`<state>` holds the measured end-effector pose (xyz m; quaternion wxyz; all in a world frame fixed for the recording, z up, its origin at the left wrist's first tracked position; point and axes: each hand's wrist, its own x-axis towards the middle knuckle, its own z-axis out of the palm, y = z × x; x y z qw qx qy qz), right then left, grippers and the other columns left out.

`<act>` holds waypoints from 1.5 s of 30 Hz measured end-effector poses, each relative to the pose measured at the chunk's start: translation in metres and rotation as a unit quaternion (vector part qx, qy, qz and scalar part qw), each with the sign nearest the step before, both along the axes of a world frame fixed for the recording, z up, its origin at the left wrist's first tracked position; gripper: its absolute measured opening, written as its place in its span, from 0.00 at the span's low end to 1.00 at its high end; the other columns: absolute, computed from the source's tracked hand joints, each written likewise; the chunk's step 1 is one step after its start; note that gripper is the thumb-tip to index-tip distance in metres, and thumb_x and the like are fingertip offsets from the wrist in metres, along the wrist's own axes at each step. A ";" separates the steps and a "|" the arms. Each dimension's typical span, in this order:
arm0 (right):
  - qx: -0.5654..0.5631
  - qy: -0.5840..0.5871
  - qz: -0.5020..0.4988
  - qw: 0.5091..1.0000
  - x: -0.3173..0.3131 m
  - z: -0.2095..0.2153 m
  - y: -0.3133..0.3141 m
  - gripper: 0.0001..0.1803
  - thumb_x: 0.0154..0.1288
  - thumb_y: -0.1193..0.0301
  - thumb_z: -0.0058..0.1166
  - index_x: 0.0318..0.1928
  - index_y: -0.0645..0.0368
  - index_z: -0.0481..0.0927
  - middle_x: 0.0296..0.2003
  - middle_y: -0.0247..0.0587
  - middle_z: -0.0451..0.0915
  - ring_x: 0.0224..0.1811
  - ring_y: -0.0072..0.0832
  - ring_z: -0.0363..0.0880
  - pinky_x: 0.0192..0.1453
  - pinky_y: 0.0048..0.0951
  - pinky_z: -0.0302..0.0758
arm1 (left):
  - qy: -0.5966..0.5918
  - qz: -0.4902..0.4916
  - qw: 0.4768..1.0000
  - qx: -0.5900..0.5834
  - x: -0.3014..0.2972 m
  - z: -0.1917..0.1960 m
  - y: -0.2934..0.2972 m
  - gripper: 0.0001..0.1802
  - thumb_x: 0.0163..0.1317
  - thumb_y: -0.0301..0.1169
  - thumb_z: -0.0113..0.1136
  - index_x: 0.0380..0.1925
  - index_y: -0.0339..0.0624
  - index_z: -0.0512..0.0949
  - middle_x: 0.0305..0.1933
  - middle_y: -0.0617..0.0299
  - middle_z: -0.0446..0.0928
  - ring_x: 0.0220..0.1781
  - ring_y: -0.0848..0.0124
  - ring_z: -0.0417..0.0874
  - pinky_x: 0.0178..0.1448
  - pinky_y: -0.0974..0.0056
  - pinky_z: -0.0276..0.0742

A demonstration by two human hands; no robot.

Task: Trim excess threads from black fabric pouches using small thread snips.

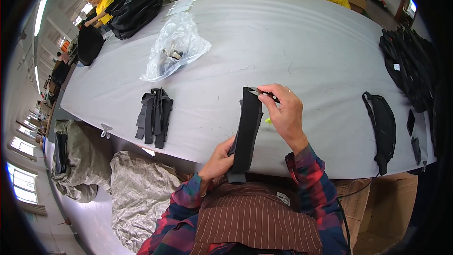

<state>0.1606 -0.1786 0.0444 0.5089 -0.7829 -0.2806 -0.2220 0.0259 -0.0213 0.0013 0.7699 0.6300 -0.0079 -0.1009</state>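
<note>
A black fabric strip (247, 132) is in the left hand (218, 160), above the 6 o'clock edge of the worktop (321, 56). Its long axis runs from just past 6 o'clock to just past 12, the broad face up; the near end reaches the striped apron (257, 222), the far end points away from the person.

The left fingers grip the strip's lower part from its 9 o'clock side, some of them hidden beneath. The right hand (285, 113) pinches thread snips (256, 92) between thumb and fingers, blades at the far end; whether it also nips the cloth, I cannot tell.

The strip looks light and pliable, with enough body to stay fairly straight; likely neither slippery nor fragile. The long edges near either end seem the best hold. A bundle of dark strips (155, 118) lies at 9 o'clock from it.
</note>
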 end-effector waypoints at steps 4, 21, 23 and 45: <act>0.015 0.017 0.005 1.000 0.001 -0.001 0.000 0.05 0.57 0.71 0.59 0.36 0.53 0.81 0.27 0.33 0.80 0.27 0.31 0.74 0.32 0.30 0.69 | 0.007 -0.026 1.000 -0.017 -0.005 -0.002 0.004 0.19 0.65 0.29 0.55 0.56 0.38 0.69 0.39 0.65 0.77 0.39 0.80 0.77 0.42 0.72 0.75; -0.013 0.048 0.071 0.996 0.000 0.005 -0.015 0.06 0.56 0.75 0.58 0.37 0.56 0.82 0.30 0.35 0.82 0.31 0.30 0.77 0.36 0.27 0.72 | 0.022 -0.050 0.998 -0.024 -0.007 -0.006 0.013 0.18 0.67 0.28 0.54 0.56 0.38 0.70 0.39 0.65 0.78 0.38 0.81 0.77 0.42 0.73 0.75; -0.023 0.044 0.075 0.996 0.000 0.005 -0.014 0.07 0.56 0.78 0.57 0.37 0.59 0.81 0.31 0.37 0.82 0.32 0.29 0.78 0.38 0.26 0.73 | 0.013 -0.053 0.999 -0.004 -0.007 -0.007 0.014 0.18 0.67 0.28 0.54 0.56 0.39 0.70 0.39 0.66 0.78 0.39 0.81 0.77 0.43 0.73 0.75; -0.024 0.086 0.172 0.981 -0.059 -0.003 0.006 0.23 0.44 0.82 0.64 0.46 0.57 0.79 0.41 0.41 0.73 0.37 0.34 0.78 0.42 0.27 0.75 | -0.011 0.178 0.978 -0.103 0.037 0.012 -0.008 0.15 0.64 0.25 0.52 0.51 0.37 0.67 0.36 0.62 0.75 0.31 0.78 0.76 0.32 0.72 0.74</act>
